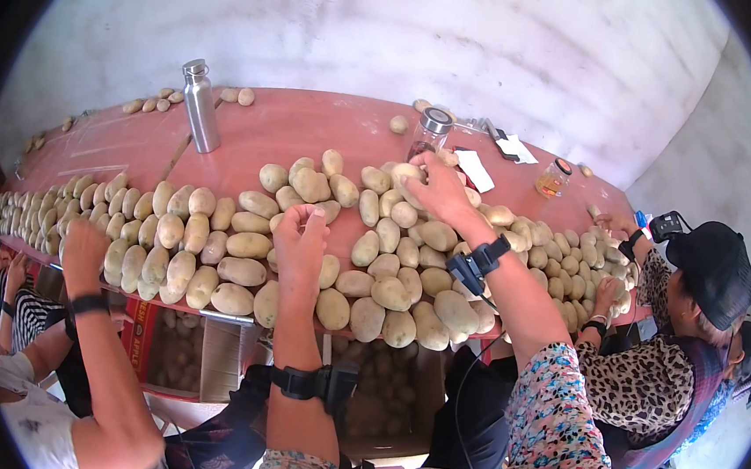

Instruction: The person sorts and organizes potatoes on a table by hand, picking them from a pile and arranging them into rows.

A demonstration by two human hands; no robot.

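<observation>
Many potatoes (248,245) cover the front part of a red table (269,129). My left hand (302,233) hangs over the potatoes near the middle, its fingers curled with thumb and fingertips close together; whether anything is between them is hidden. Farther right and nearer the back, my right hand (437,185) has its fingers round a potato (405,177) at the back edge of the pile. Just behind that hand stands a glass jar with a metal lid (435,121). Black straps with small devices are on both my wrists.
A steel bottle (200,108) stands at the back left. A second jar (554,178) and white papers (476,170) lie right. Boxes of potatoes (177,351) are below the front edge. Co-workers sit both sides: a left hand-and-arm (84,256) close by, a capped person (693,348) right.
</observation>
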